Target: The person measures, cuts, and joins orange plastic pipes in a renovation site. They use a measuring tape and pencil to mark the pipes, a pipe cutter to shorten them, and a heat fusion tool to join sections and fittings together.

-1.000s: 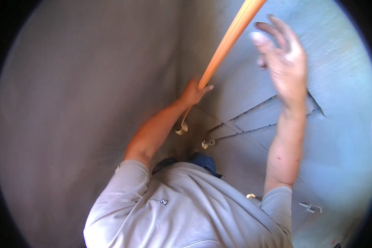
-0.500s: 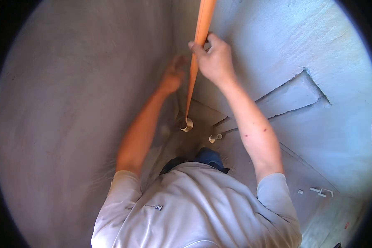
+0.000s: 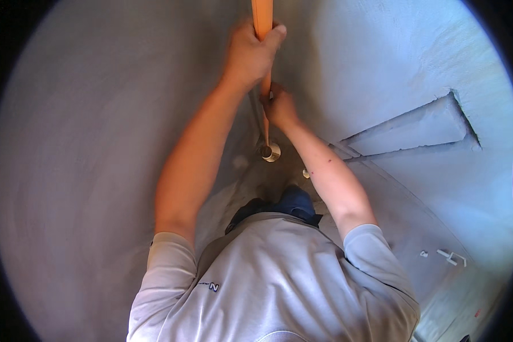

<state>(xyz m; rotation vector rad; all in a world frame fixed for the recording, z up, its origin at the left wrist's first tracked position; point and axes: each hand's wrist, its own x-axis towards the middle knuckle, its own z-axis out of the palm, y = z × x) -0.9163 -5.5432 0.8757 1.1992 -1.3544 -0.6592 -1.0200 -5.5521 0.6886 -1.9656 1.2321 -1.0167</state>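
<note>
From the top edge, the orange pole (image 3: 263,17) ran down to the ring (image 3: 274,152) near the corner; couldn't tell from my feed if its tip sat inside. I had the left hand (image 3: 249,57) wrapped round it up high, thumb along its right side. Right hand (image 3: 281,109) was just below, fingers clamped on the same pole, partly in shadow. Stub (image 3: 306,173) showed beside the right forearm (image 3: 330,171). Recess (image 3: 416,131) and white fitting (image 3: 451,257) lay off to the right, clear of both hands.

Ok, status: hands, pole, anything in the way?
Left hand gripping orange pole; right hand on it, lower down. Lower end appears at round pipe. No obstruction visible.
</note>
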